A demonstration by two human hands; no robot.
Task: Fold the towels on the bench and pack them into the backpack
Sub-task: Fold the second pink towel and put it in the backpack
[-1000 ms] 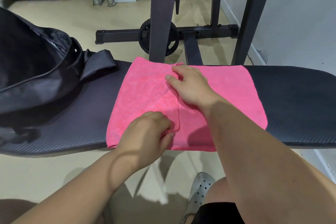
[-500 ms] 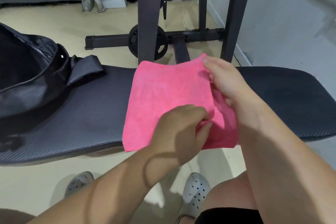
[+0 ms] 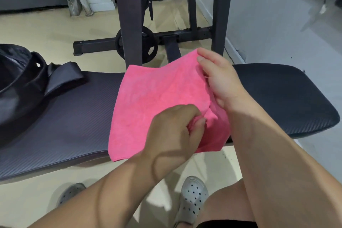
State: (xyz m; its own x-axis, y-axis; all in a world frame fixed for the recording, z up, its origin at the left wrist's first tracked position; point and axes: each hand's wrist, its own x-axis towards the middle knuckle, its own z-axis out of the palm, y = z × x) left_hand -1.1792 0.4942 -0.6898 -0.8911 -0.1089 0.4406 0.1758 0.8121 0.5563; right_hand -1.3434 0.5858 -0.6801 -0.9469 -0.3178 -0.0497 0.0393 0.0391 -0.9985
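Note:
A pink towel (image 3: 155,102) lies folded over on the black padded bench (image 3: 74,120), its right part lifted off the pad. My right hand (image 3: 220,81) grips the towel's far right corner, fingers curled over the edge. My left hand (image 3: 175,131) pinches the near right edge between thumb and fingers. The black backpack (image 3: 16,83) sits on the bench's left end, its mouth open and a strap (image 3: 64,76) lying toward the towel.
A black rack frame (image 3: 129,15) with a small weight plate (image 3: 148,44) stands on the floor behind the bench. A grey wall runs along the right. My feet in grey clogs (image 3: 192,200) are under the bench's near edge.
The towel lay spread wide on the bench; both hands have taken its left flap over to the right, so it is now about half as wide, with its right edge raised.

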